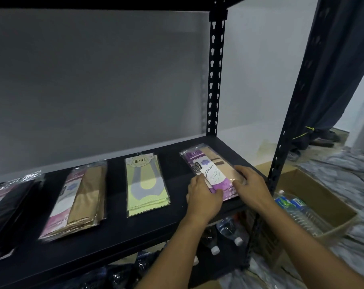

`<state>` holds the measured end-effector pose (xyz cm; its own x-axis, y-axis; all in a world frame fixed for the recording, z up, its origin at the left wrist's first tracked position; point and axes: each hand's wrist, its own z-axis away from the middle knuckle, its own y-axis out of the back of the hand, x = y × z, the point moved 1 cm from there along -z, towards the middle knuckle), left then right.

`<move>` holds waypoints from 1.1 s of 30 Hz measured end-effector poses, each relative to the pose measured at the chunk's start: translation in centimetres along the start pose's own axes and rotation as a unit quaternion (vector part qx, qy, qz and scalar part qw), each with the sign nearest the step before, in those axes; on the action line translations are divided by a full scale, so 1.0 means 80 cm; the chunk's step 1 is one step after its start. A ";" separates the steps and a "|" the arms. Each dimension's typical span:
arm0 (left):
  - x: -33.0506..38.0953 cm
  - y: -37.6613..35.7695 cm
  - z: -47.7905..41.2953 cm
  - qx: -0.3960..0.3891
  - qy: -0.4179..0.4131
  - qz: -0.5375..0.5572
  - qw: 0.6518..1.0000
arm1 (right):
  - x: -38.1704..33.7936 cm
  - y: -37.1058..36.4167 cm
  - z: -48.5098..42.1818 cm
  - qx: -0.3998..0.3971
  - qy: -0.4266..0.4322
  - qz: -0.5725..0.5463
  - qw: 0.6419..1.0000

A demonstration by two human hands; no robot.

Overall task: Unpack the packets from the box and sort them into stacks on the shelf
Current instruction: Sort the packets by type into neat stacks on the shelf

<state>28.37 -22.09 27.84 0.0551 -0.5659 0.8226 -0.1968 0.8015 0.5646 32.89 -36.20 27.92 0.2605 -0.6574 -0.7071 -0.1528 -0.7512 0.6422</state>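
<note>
A black shelf board [118,230] carries several stacks of packets. At the right end lies a purple and beige packet stack [210,163]. My left hand [204,197] grips its near left edge and my right hand [249,182] grips its near right edge. To its left lies a yellow-green ENE packet stack [145,184], then a tan and pink packet stack [81,197], then a dark packet stack [8,205] at the far left, cut off by the frame edge. A cardboard box [331,195] stands on the floor to the right of the shelf.
Black slotted uprights [215,80] frame the shelf, with one [281,151] close to my right hand. Water bottles [297,209] lie in the cardboard box, and more bottles [229,232] sit below the shelf. A dark curtain [333,59] hangs at the right.
</note>
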 end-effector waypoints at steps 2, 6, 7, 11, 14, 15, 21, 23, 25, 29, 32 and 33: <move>0.001 -0.001 -0.006 -0.002 0.003 0.010 1.000 | -0.003 0.000 -0.006 -0.008 0.002 -0.004 1.000; 0.005 -0.006 -0.012 0.007 0.004 0.045 0.999 | -0.002 -0.005 -0.016 -0.006 -0.007 -0.018 1.000; 0.005 -0.007 -0.013 0.012 0.003 0.054 0.998 | -0.003 -0.006 -0.018 0.003 -0.012 -0.027 1.000; 0.003 -0.007 -0.014 0.016 0.002 0.054 0.998 | -0.006 -0.012 -0.020 0.003 -0.019 -0.060 0.998; -0.001 -0.006 -0.018 0.015 0.004 0.050 0.999 | -0.003 -0.014 -0.018 0.004 -0.016 -0.048 0.999; -0.001 -0.006 -0.018 0.016 0.006 0.052 0.999 | -0.003 -0.014 -0.018 0.006 -0.015 -0.046 0.999; 0.000 -0.003 -0.018 0.024 0.017 0.064 0.998 | -0.004 -0.021 -0.016 0.011 -0.013 -0.050 0.999; -0.001 -0.001 -0.018 0.029 0.019 0.066 0.997 | -0.006 -0.022 -0.017 0.009 -0.011 -0.050 0.999; -0.002 0.001 -0.019 0.031 0.022 0.065 0.997 | -0.009 -0.025 -0.017 0.003 -0.011 -0.051 0.999; -0.008 0.009 -0.022 0.034 0.031 0.051 0.998 | -0.015 -0.034 -0.018 -0.007 -0.002 -0.055 0.998; -0.017 0.015 -0.024 0.047 0.039 0.048 0.997 | -0.023 -0.044 -0.020 -0.017 0.006 -0.057 0.998; -0.020 0.017 -0.024 0.050 0.041 0.051 0.997 | -0.025 -0.048 -0.021 -0.019 0.008 -0.057 0.998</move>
<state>29.92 -19.69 27.42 0.1093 -0.4608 0.8807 -0.3022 0.8287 0.4711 34.53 -31.90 27.36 0.2883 -0.5667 -0.7718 -0.0843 -0.8179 0.5691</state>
